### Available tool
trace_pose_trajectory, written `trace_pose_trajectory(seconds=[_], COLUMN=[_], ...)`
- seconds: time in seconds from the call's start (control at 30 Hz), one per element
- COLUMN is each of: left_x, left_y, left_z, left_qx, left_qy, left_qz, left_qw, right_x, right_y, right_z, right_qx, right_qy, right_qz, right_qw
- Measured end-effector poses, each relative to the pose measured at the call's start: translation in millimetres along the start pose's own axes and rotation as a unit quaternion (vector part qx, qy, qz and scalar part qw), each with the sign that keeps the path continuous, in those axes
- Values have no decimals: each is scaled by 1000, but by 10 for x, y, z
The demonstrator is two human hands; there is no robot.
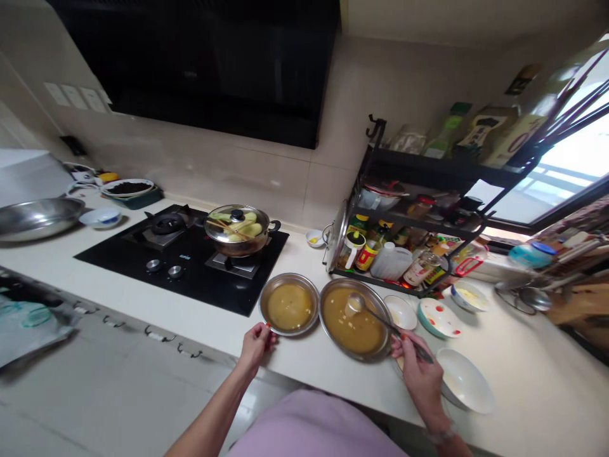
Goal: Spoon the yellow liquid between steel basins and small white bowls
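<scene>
My left hand (258, 343) is closed at the near-left rim of a round metal bowl (314, 320) holding yellowish-brown liquid with small pale bits; the exact grip is partly hidden. In my right hand (419, 368) is the dark handle of a ladle (378, 315). The ladle's head rests in the liquid of a larger metal basin (327, 325), just right of the bowl. Both vessels stand on the white counter (304, 363), close together. The right hand is over the basin's right edge, its fingers wrapped round the handle.
A lidded pan (227, 246) with green pieces and chopsticks inside sits on the black stove (190, 291). Right of the basin are several bowls, including a white one (469, 381). Behind them stands a black rack (428, 221) of bottles. A large metal wok (40, 219) lies far left.
</scene>
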State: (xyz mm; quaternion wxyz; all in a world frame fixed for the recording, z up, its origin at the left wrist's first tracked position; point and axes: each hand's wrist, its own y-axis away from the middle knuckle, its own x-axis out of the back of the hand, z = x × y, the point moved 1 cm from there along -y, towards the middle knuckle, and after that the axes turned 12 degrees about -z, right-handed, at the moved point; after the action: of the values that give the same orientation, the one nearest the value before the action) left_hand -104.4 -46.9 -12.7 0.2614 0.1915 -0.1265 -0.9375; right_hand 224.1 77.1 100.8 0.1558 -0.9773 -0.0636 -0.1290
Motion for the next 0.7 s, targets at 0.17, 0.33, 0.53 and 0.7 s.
trace_pose_trajectory(seconds=[0.17,0.33,0.53,0.7], left_x=[-18,-43,-49,-37], left_y=[13,25,11,-19], left_z=[27,45,27,-14], left_qx=[0,1,-2,-7], left_qy=[0,9,9,23], left_qz=[6,1,10,12], left_qw=[1000,1000,1000,1000], right_x=[105,-66,-730,-1163], right_y=[105,127,81,32], right_z=[54,-31,-132,-40], right_qx=[173,191,80,51], right_qy=[113,86,-48,-48], right_qz=[-82,-94,-155,-230], right_qw=[975,973,983,971])
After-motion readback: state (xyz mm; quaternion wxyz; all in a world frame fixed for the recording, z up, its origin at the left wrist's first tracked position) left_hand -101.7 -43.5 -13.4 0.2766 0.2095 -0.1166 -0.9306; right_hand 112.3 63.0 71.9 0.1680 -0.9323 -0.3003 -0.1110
